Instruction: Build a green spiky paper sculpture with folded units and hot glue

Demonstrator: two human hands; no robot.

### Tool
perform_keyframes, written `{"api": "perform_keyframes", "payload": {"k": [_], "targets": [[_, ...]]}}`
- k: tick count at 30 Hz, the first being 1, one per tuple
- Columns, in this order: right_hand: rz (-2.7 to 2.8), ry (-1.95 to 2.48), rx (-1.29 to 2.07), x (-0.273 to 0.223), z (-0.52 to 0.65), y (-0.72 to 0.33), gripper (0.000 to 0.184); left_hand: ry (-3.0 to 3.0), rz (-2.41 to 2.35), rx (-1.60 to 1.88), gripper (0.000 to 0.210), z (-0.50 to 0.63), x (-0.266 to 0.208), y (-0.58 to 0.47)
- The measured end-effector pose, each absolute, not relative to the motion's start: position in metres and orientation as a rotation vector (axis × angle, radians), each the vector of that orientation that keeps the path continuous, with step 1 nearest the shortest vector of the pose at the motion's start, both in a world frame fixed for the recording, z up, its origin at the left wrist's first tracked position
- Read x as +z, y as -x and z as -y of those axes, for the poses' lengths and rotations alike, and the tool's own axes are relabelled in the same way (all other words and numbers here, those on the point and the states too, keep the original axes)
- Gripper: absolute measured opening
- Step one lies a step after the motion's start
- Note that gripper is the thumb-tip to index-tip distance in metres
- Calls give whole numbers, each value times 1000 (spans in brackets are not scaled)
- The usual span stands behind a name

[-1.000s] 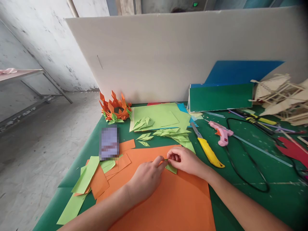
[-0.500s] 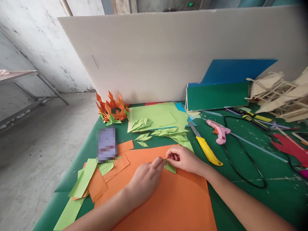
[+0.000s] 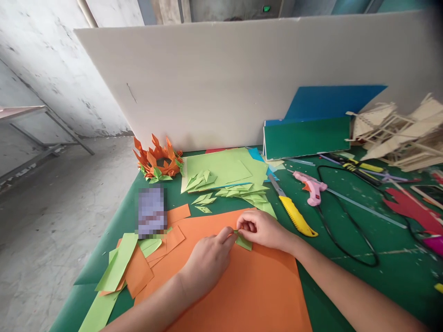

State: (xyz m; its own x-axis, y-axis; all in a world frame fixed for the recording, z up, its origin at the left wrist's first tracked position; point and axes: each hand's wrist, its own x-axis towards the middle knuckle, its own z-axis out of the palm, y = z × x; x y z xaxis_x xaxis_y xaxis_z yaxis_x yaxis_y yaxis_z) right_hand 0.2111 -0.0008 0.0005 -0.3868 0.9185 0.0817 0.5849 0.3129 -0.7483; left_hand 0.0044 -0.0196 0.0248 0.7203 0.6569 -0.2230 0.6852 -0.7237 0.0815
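Between my two hands is a small piece of green paper (image 3: 244,242), partly hidden by the fingers. My left hand (image 3: 209,258) pinches its left end with thumb and index finger. My right hand (image 3: 265,229) pinches the upper edge, its other fingers curled in. Both rest over a large orange sheet of paper (image 3: 256,290). Beyond them lie several folded green paper leaves (image 3: 204,199), with more on a stack of light green sheets (image 3: 224,163). An orange paper crown-like ring (image 3: 158,159) with green leaves stands at the back left.
To the right lie a yellow utility knife (image 3: 296,216), a pink glue gun (image 3: 311,186) with its black cord, and a wooden stick model (image 3: 398,133). Green strips (image 3: 119,263) and orange scraps (image 3: 137,272) overlap at left beside a blurred purple item (image 3: 151,212). A white board (image 3: 221,83) stands behind.
The view has shifted slightly, so the table's things sit a little further left. Both hands keep their pinch on the small green paper, with hardly any visible movement.
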Motion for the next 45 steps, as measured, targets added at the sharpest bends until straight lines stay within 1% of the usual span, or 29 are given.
{"api": "perform_keyframes", "payload": {"k": [5, 10, 18, 32, 41, 45], "targets": [[2084, 1310, 873, -1, 2, -212, 2, -2726, -1099, -256, 40, 20, 27, -6], [2080, 1336, 877, -3, 1, -211, 7, -2707, -1129, -241, 40, 21, 27, -5], [2098, 1317, 868, 0, 2, -211, 8, -2665, -1135, -177, 41, 20, 25, -4], [2132, 1401, 794, 0, 3, -211, 4, -2608, -1093, -38, 36, 16, 24, 2], [2221, 1333, 732, 4, 3, -213, 7, -2668, -1056, -130, 35, 15, 29, 2], [2218, 1339, 638, 3, 4, -211, 5, -2668, -1064, -168, 35, 16, 31, 1]]}}
